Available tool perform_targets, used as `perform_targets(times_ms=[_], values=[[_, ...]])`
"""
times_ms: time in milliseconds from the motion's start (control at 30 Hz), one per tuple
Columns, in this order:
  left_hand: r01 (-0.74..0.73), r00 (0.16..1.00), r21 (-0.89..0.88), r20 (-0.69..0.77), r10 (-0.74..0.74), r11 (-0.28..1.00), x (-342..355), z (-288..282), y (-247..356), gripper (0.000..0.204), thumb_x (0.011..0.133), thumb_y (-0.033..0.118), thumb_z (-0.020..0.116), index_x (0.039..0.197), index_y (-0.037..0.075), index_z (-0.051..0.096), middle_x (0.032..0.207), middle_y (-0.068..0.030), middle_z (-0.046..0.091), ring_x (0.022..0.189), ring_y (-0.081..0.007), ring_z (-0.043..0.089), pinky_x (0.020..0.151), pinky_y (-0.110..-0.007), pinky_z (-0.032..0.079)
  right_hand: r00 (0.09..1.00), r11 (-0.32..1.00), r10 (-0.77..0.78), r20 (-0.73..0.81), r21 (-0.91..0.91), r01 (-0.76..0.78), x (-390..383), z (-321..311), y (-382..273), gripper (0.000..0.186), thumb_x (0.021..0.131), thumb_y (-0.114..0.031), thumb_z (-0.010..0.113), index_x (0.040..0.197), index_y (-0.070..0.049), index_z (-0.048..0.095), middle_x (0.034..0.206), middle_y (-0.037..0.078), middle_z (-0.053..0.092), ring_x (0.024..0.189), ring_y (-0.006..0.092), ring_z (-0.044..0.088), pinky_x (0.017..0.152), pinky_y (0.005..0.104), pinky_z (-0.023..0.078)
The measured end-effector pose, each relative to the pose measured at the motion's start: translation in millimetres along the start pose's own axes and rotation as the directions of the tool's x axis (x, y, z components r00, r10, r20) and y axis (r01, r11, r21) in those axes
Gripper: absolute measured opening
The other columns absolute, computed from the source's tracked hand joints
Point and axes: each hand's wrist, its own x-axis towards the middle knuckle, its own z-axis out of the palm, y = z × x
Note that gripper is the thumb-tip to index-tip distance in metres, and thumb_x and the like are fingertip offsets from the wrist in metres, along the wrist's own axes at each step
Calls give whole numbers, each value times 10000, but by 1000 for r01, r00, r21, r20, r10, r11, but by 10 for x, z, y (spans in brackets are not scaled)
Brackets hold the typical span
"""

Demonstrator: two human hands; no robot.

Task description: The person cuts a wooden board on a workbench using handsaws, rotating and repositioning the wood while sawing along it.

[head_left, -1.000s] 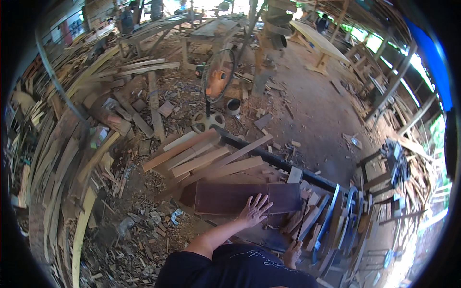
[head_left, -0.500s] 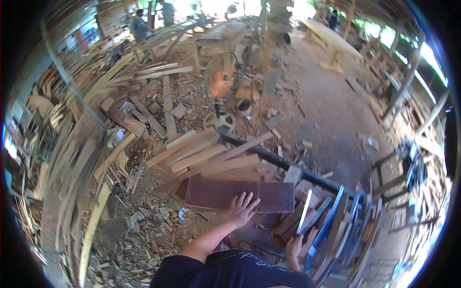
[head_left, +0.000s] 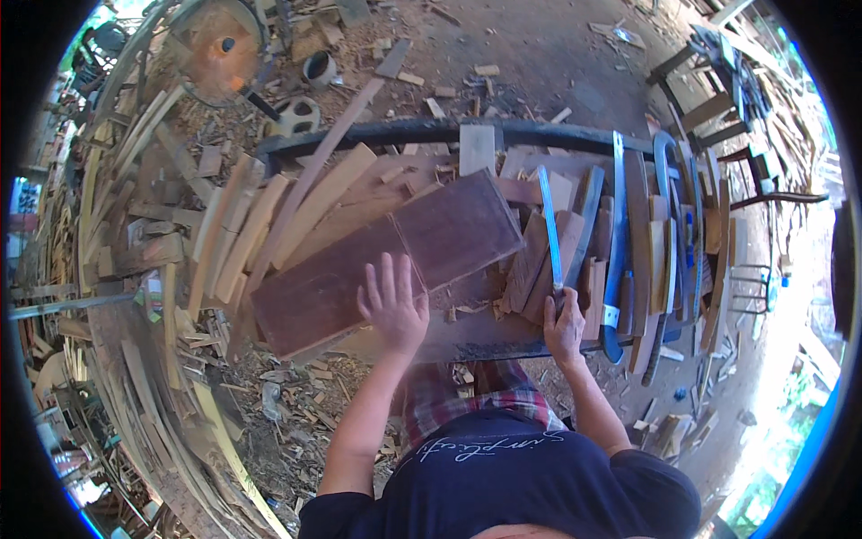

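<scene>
A long, dark brown wooden board [head_left: 462, 225] lies slantwise on the low workbench, its right end farther off. A thin line crosses its face near the middle. My left hand [head_left: 395, 305] lies flat on the board, with fingers spread, close to that line. In my right hand [head_left: 565, 331] is a long narrow file [head_left: 549, 225] by its dark handle. It points away from me, just right of the board and apart from it. The fine surface of its blade is too small to make out.
A dark beam [head_left: 566, 135] edges the workbench's far side. Wood strips [head_left: 251, 238] lie left of the board; a long blue-grey bar with a hooked end [head_left: 617, 242] lies among wood pieces at right. Beyond stand a fan [head_left: 215, 54] and a pot [head_left: 319, 67]. Offcuts litter the ground.
The view has tipped down and turned, so board and bench appear at another slant. My left hand sits slightly farther left on the board. The file stays in my right hand.
</scene>
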Motion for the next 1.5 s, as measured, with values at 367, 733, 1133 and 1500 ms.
perform_targets(times_ms=[367, 733, 1133, 1500], values=[[-49, 993, -140, -110, 34, 989, -142, -149, 64, 629, 871, 359, 657, 1427, 150, 447, 1461, -95, 443, 1351, -324, 386, 1097, -482, 261, 990, 991, -85, -111, -109, 73, -90, 107, 81, 258, 950, -256, 570, 1068, -32, 520, 854, 202, 636, 764, 416, 632, 646, 497, 483], [-34, 738, -525, -587, 333, -850, -1273, -2331, 896, 235, 960, 141, 557, 1154, 20, 610, 1055, -85, 592, 948, -161, 597, 877, -289, 469, 970, 962, -183, -158, -232, 143, -153, 192, 160, 291, 965, -332, 506, 1034, -50, 493, 863, 273, 644, 805, 486, 625, 694, 569, 482], [95, 611, -376, -709, 352, -922, -2374, -3067, 1223, 297, 936, 240, 573, 1135, 26, 624, 1082, -95, 568, 985, -183, 577, 905, -321, 451, 973, 949, -194, -125, -275, 154, -78, 262, 323, 423, 965, -406, 446, 1131, -19, 490, 952, 302, 657, 900, 475, 633, 790, 565, 477], [122, 641, -467, -637, 429, -876, -2579, -3082, 1012, 366, 915, 332, 587, 1117, 31, 636, 1107, -105, 545, 1019, -203, 558, 931, -351, 434, 984, 952, -150, -101, -284, 116, -55, 255, 325, 443, 951, -417, 457, 1185, -41, 483, 985, 323, 646, 940, 491, 627, 832, 570, 478]])
